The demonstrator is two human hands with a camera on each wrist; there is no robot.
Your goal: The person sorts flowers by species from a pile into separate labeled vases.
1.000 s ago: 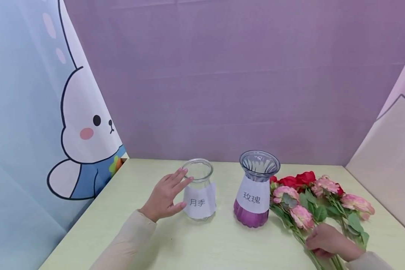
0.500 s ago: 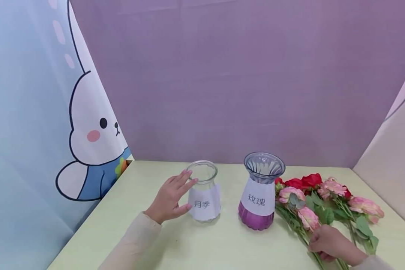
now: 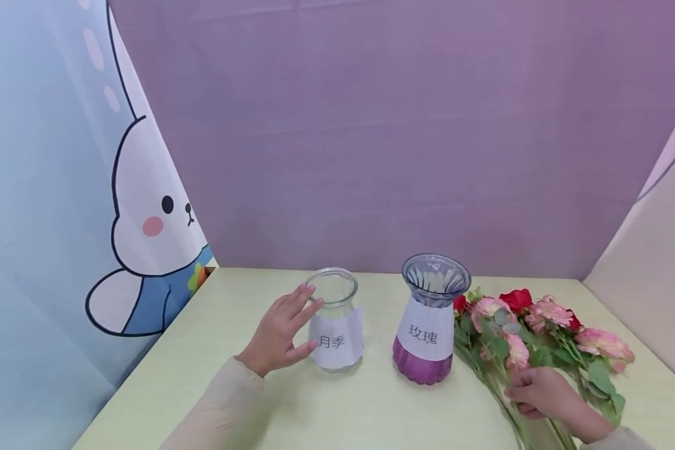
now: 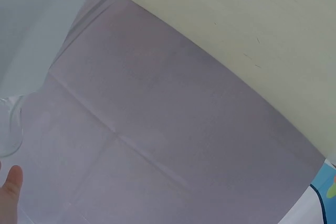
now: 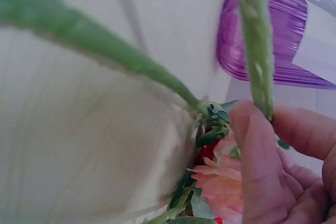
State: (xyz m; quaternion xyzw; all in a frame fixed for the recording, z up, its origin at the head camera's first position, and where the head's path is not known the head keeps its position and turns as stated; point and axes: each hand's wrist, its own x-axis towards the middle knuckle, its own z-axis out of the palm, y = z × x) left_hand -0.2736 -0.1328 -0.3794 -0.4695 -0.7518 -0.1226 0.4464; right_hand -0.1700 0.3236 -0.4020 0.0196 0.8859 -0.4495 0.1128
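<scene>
My left hand (image 3: 281,331) touches the left side of a clear glass vase (image 3: 333,305) near its rim, fingers straight. A white paper label (image 3: 330,355) with dark characters wraps the vase. In the left wrist view only a fingertip (image 4: 12,181) shows beside the glass. Between thumb and forefinger, my right hand (image 3: 554,395) pinches a green flower stem (image 5: 256,45). Pink flowers (image 3: 517,351) with green leaves lie just beyond that hand. Red flowers (image 3: 516,300) lie behind them, partly hidden. Which bloom belongs to the pinched stem is hard to tell.
A second labelled vase (image 3: 423,367), purple at its base and bluish at its flared rim, stands between the clear vase and the flowers. More pink flowers (image 3: 603,345) lie at the right. A purple-grey backdrop (image 3: 371,156) rises behind the pale table (image 3: 349,412).
The pinched stem's leaves and pink blooms have lifted and shifted among the other flowers with my right hand. My left hand stays at the clear vase. The head view has swayed slightly.
</scene>
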